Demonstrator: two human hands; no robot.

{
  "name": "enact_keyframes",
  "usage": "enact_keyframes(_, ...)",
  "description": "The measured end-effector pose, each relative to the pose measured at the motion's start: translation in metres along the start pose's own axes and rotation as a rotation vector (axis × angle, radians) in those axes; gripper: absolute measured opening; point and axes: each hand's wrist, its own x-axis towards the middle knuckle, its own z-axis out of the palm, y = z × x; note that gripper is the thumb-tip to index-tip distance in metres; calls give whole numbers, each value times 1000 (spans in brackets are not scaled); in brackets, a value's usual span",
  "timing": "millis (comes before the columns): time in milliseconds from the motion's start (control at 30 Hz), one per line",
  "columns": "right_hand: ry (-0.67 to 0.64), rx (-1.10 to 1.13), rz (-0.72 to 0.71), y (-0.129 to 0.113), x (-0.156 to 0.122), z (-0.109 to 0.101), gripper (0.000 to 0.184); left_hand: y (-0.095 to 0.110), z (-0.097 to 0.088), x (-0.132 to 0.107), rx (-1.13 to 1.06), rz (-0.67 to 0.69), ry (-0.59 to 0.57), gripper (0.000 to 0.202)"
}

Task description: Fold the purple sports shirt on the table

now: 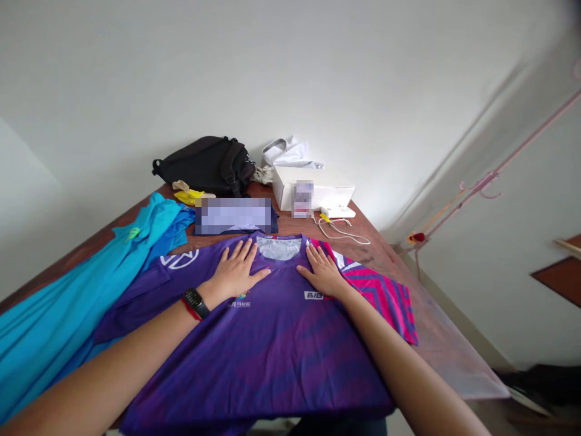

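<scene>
A purple T-shirt (281, 339) lies spread face up on the table, its collar away from me and its hem at the near edge. The sleeve on the right has a pink and purple pattern. My left hand (236, 269) rests flat on the shirt left of the collar, fingers spread. On the other side of the collar, my right hand (323, 270) lies flat on the cloth, fingers apart. Neither hand grips anything. A dark band with a small screen (196, 301) is on my left wrist.
Turquoise and blue clothes (91, 290) lie along the left of the brown table (363, 242). Behind the shirt are a folded dark garment (274, 218), a black bag (204, 163), a white box (284, 188) and a white cable (345, 235). A pink pole (512, 154) slants at right.
</scene>
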Motion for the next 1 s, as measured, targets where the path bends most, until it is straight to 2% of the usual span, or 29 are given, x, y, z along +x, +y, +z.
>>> enact_keyframes(67,-16,1,17,-2,-1,-2,89,2,-5,-10,24,-10,1,92)
enact_keyframes(133,-22,6,30,-3,-2,-4,88,5,-9,-20,15,40,-18,90)
enact_keyframes(267,7,46,16,-6,-4,-8,85,12,-10,-29,-88,321,-12,80)
enact_keyframes(333,36,79,-34,-7,-5,-9,80,12,-7,-28,-132,397,2,75)
enact_keyframes(400,32,97,-111,-8,-7,-10,75,11,-3,-25,-168,402,-11,74)
enact_keyframes(500,-47,71,-174,-8,-10,-10,74,9,3,-23,-194,383,-31,74)
enact_keyframes(633,-108,24,-159,-8,-11,-10,76,9,6,-24,-190,381,-9,72)
enact_keyframes(1000,-112,19,-131,-5,-9,-13,75,11,5,-25,-180,374,-28,75)
